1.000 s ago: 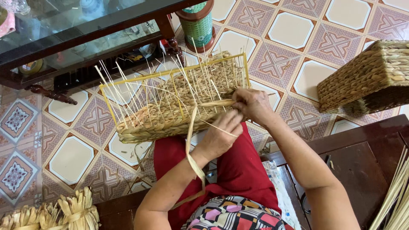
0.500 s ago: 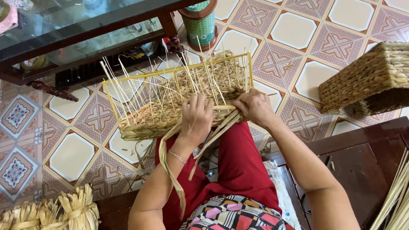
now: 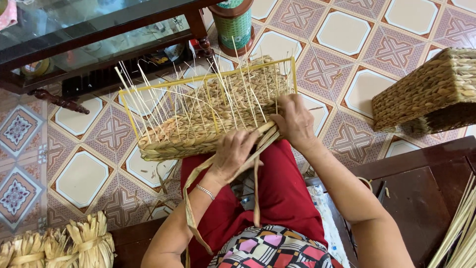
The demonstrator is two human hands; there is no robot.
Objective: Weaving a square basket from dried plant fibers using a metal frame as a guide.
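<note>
Floor (image 3: 84, 176) of patterned tiles, cream panels framed in red and grey, carries the whole scene. Glass-topped low table (image 3: 94, 34) with dark wooden legs stands at the far side, a green-wrapped cylinder (image 3: 234, 25) beside its leg. Dark wooden bench (image 3: 421, 198) seats the person, whose red trousers (image 3: 277, 198) serve as a rest for the work. Half-woven basket (image 3: 208, 119) lies tipped on its side across the knees, its base toward the lap and its yellow wire frame (image 3: 292, 74) opening away, apparently so that the row in progress faces the weaver; thin pale stakes (image 3: 148, 94) bristle upward from the unwoven part. Finished woven basket (image 3: 426, 94) sits at the right on the floor, well apart. Bundles of dried fibre (image 3: 59, 245) lie at the lower left, and loose pale stalks (image 3: 458, 233) lean in at the lower right. Right hand (image 3: 295, 121) presses flat against the near edge of the weave, fingers curled over it, seemingly to steady it. Left hand (image 3: 235, 154) closes around a flat straw strand (image 3: 258, 144), thumb and fingers pinching it just beside the basket's edge, while the strand's free ends hang down over the lap. A thin bracelet (image 3: 204, 191) circles the left wrist.
</note>
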